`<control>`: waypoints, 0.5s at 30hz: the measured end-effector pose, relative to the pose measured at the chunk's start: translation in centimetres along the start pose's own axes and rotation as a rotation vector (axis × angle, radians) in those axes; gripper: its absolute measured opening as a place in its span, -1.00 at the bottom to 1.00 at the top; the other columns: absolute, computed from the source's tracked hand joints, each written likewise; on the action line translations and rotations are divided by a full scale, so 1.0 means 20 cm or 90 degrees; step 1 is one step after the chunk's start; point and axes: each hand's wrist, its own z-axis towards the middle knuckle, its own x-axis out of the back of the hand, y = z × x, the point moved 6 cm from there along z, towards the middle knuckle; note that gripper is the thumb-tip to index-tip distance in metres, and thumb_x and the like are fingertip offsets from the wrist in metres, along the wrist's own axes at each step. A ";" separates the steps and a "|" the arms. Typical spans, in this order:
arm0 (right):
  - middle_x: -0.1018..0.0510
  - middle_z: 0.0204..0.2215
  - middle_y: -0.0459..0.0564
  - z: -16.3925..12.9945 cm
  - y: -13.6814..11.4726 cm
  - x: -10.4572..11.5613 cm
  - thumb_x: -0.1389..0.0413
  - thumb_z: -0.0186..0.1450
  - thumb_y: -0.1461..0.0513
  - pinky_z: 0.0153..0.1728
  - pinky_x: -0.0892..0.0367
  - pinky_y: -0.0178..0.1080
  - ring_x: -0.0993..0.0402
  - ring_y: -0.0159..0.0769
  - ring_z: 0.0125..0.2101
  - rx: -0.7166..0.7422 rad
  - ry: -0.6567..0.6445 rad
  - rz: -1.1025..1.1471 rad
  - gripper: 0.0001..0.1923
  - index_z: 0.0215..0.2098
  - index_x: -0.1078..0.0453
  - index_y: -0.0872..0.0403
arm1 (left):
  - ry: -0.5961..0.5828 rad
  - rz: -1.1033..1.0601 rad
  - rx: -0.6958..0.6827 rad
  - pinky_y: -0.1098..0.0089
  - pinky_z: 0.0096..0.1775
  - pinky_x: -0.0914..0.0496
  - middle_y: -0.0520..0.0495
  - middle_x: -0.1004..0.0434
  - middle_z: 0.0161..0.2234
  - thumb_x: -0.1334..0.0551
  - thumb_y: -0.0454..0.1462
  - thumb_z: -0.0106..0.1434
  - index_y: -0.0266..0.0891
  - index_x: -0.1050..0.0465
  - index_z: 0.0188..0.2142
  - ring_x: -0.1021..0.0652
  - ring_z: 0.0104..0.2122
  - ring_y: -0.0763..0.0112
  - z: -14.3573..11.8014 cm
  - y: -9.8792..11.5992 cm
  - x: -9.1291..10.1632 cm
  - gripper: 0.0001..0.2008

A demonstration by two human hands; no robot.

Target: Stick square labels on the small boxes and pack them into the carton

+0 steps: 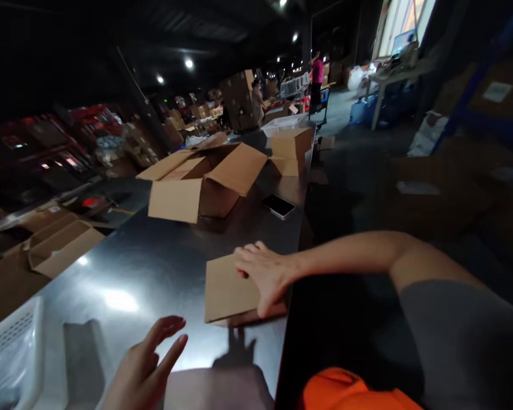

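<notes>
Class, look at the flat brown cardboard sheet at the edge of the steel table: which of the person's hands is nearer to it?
Right. The right hand rests on the flat brown cardboard sheet, fingers spread over it. The left hand hovers apart, open, nearer the camera and to the sheet's left.

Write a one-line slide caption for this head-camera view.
Right hand presses a flat cardboard piece on a steel table; left hand hovers open.
</notes>
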 end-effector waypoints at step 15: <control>-0.52 0.02 0.11 -0.17 1.56 0.88 -0.19 0.45 0.06 0.05 -0.44 0.00 -0.49 -0.15 -0.01 -0.476 0.317 -0.188 -0.70 0.00 -0.46 0.09 | -0.043 -0.114 0.061 0.31 -0.29 -0.36 -0.13 -0.65 -0.37 -0.23 0.23 0.25 -0.12 -0.61 -0.13 -0.57 -0.42 0.17 0.24 -0.08 -0.21 -0.47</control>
